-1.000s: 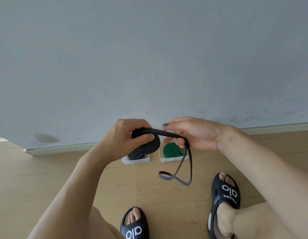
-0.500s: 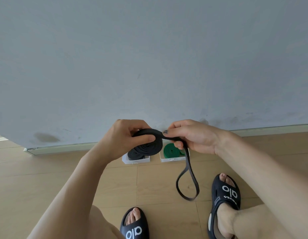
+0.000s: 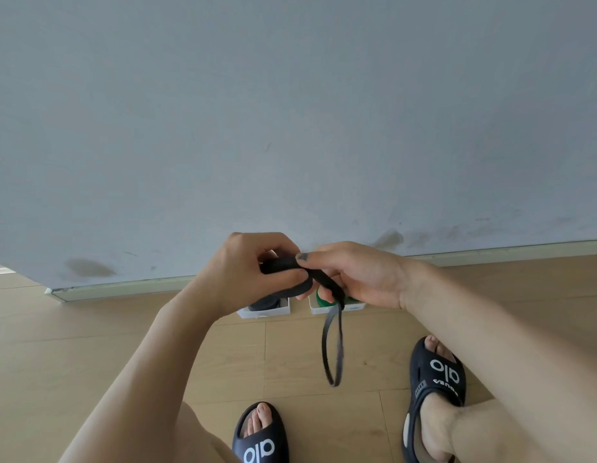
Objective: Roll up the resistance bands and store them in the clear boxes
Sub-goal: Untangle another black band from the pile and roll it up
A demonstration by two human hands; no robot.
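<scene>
Two bare hands raised in front of a grey wall point(image 3: 290, 111): left hand point(image 3: 247, 272) closed around a coiled black resistance band point(image 3: 287, 275), right hand point(image 3: 360, 275) pinching its loose tail, hanging as a loop. Below the hands, against that wall, two clear boxes point(image 3: 263, 310), left box with a black roll, right box point(image 3: 337, 307) with a green roll point(image 3: 321, 297).

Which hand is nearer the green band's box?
Right. The right hand hangs directly over the green band's box, partly hiding it; the left hand sits off to its left, above the other box.

Black slides point(image 3: 437, 379), wood floor point(image 3: 73, 345), seemingly stained wall point(image 3: 290, 111)
</scene>
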